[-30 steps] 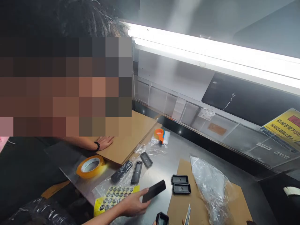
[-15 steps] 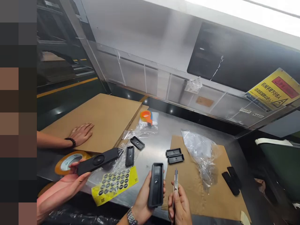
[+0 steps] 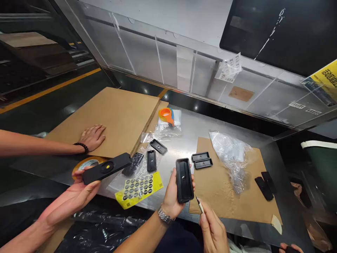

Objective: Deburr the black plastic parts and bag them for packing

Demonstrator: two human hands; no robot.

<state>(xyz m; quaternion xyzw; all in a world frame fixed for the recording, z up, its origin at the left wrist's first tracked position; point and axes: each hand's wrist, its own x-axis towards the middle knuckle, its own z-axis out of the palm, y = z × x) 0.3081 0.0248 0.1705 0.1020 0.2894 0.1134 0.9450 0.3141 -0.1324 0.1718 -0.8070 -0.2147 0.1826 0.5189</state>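
Observation:
My left hand (image 3: 174, 191), with a metal-band watch at the wrist, is closed around a long black plastic tray-shaped part (image 3: 184, 182). The part's hollow side faces me and a small hole shows in its floor. In my right hand (image 3: 214, 230) is a slim utility knife (image 3: 200, 205), its tip close to the part's lower right corner; whether they touch I cannot tell. Two similar black parts (image 3: 202, 160) lie side by side on the cardboard beyond my hands. Two more, an upright one (image 3: 151, 161) and a slanted one (image 3: 158, 146), rest to the left.
A co-worker's hand (image 3: 88, 182) holds a black bar with a yellow dot; the other hand (image 3: 93, 137) lies on stacked cardboard (image 3: 126, 112). Around are a yellow sticker sheet (image 3: 139, 189), tape dispenser (image 3: 166, 115), clear plastic bag (image 3: 229, 151) and dark pieces (image 3: 264, 186). Another hand (image 3: 289, 247) shows lower right.
The view has shifted. My right hand has tilted the knife from upright to leaning left, its tip now by the part. The co-worker's bar has turned, showing a yellow dot.

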